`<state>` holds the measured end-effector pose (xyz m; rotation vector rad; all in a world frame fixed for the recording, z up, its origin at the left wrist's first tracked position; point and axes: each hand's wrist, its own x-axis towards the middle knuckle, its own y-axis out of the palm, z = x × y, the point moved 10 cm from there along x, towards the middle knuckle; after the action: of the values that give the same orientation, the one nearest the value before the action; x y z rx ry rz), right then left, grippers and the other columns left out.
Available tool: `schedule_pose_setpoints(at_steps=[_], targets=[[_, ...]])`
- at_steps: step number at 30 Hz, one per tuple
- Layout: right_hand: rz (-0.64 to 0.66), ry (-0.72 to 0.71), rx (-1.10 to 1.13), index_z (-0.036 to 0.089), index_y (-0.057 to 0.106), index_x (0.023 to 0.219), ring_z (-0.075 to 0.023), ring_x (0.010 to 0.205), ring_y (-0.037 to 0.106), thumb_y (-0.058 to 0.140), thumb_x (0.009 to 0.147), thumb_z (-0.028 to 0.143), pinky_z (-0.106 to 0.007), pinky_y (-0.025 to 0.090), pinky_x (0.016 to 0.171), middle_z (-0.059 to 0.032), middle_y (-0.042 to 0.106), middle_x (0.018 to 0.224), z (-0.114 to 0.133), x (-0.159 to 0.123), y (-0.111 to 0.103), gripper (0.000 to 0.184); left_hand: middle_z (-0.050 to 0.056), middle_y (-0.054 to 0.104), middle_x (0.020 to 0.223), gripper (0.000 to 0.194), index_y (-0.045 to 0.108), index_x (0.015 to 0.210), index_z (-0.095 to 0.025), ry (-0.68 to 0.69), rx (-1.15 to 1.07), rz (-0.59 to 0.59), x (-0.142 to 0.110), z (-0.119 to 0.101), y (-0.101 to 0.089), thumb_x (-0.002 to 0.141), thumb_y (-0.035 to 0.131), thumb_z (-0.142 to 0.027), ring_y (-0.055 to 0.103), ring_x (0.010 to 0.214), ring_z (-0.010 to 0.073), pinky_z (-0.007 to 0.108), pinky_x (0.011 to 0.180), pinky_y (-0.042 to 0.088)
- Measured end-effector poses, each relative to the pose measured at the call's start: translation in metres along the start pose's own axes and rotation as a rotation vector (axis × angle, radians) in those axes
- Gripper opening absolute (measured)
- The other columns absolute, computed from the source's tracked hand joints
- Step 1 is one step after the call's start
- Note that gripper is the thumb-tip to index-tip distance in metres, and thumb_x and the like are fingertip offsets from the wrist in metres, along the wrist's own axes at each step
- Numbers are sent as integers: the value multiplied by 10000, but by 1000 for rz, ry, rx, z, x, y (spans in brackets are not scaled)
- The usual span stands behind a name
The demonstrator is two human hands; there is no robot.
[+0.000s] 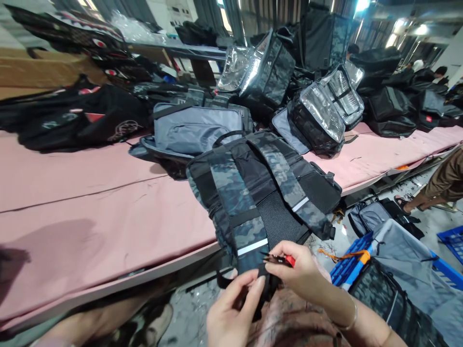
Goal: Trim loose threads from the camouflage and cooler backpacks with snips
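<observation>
A dark camouflage backpack (280, 221) lies with its straps facing up, hanging over the front edge of the pink table toward me. Each of its shoulder straps (235, 193) has a white reflective stripe. My left hand (235, 306) is closed, thumb and fingers pinching the lower end of the nearer strap. In my right hand (302, 272) is a small pair of thread snips (277, 259) with dark blades and a red part. The blades point left, just above the strap end by my left fingertips. The backpack's bottom is partly hidden behind my hands.
Behind the backpack on the pink-covered table (108, 193) lie an opened grey-lined bag (202, 127), silver-lined bags (320, 113) and black bags (83, 115). At right on the floor stands a blue crate (349, 262) with a grey liner and a camouflage bag. A person's legs (434, 185) show farther right.
</observation>
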<state>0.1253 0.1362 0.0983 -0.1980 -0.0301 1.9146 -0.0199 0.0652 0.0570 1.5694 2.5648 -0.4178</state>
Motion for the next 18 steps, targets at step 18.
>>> schedule_pose_setpoints(at_steps=[18], targets=[[-97, -666, -432, 194, 556, 943, -175, 808, 578, 429, 886, 162, -304, 463, 723, -54, 623, 839, 42, -36, -9, 143, 34, 709, 819, 437, 721, 747, -196, -157, -187, -143, -3, 23, -10, 442, 771, -505, 598, 909, 233, 315, 870, 449]])
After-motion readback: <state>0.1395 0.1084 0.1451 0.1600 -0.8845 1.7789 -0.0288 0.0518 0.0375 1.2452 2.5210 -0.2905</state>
